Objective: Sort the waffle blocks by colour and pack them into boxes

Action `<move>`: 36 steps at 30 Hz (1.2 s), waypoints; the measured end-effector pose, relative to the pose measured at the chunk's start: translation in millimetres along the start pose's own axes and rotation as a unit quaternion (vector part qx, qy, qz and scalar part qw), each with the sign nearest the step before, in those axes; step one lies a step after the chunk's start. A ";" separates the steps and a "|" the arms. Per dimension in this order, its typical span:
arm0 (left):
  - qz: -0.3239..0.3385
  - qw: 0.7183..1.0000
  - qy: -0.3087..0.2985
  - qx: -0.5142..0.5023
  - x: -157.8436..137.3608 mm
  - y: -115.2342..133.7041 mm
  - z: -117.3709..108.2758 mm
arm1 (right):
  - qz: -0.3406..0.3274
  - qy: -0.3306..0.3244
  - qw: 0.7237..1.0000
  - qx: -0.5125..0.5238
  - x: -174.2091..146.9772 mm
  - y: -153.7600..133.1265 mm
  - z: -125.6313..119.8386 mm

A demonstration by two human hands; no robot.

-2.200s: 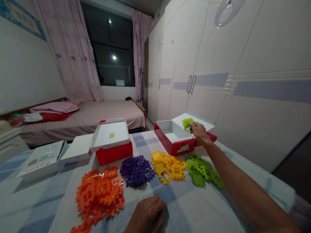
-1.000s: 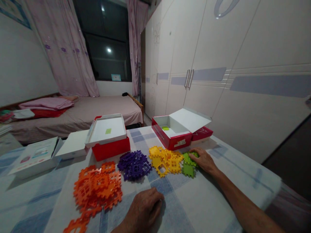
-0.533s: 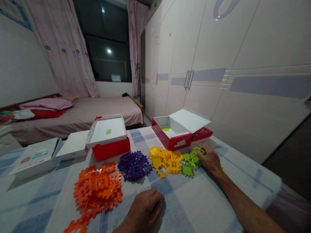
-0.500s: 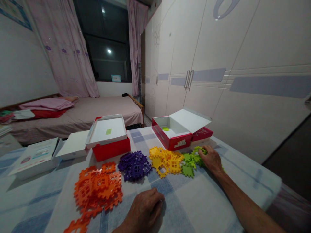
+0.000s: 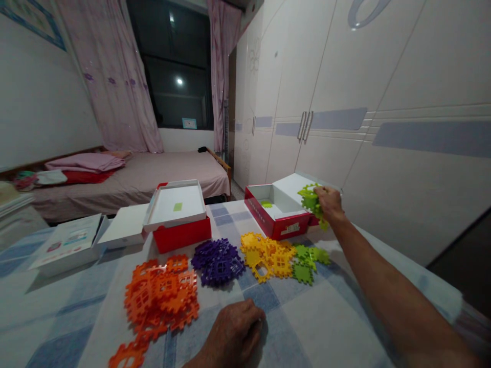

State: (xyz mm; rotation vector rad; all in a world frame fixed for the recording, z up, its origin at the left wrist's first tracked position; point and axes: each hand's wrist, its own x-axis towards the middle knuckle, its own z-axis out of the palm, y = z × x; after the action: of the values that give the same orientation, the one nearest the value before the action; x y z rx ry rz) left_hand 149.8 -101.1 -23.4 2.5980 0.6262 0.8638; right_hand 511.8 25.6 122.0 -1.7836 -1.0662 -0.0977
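My right hand (image 5: 330,202) is closed on a bunch of light green interlocking plastic pieces (image 5: 311,200), raised beside the open red box (image 5: 291,225). A light green piece (image 5: 266,204) lies inside that box. Below the hand, more green pieces (image 5: 304,273) rest on the tablecloth, touching the yellow pile (image 5: 266,257). My left hand (image 5: 238,329) lies on the table with its fingers curled in and nothing visible in them. In front of it are a dark purple pile (image 5: 218,262) and, to its left, an orange pile (image 5: 163,294) of similar toothed pieces.
A red box bottom (image 5: 182,234) carries a white tray-like lid (image 5: 178,202) at the back left. White cartons (image 5: 125,225) stand farther left. All sit on a checked tablecloth (image 5: 307,317). Beyond are a bed (image 5: 172,166) and a tall white wardrobe (image 5: 345,76).
My right hand has lifted a bunch of green pieces off the table, up beside the open red box. The green pile is smaller. My left hand stays resting; the view has shifted slightly.
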 end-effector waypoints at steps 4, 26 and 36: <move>-0.007 1.000 -0.008 -0.019 -0.5 1.0 -0.3 | 0.050 -0.006 0.998 -0.029 27.9 -38.6 48.6; -0.020 1.000 -0.019 -0.004 1.5 3.6 -4.0 | -0.078 -0.222 0.968 -0.085 -40.5 5.2 -4.4; -0.055 0.998 -0.039 -0.017 1.1 6.3 -4.9 | -0.189 -0.379 0.901 -0.092 -113.1 31.0 -31.4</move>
State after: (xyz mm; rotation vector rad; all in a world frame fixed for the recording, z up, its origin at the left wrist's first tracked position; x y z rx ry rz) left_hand 149.4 -105.0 -16.4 2.5270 0.7178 0.7295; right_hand 477.0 -71.4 57.7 -1.7901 -2.0153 0.2979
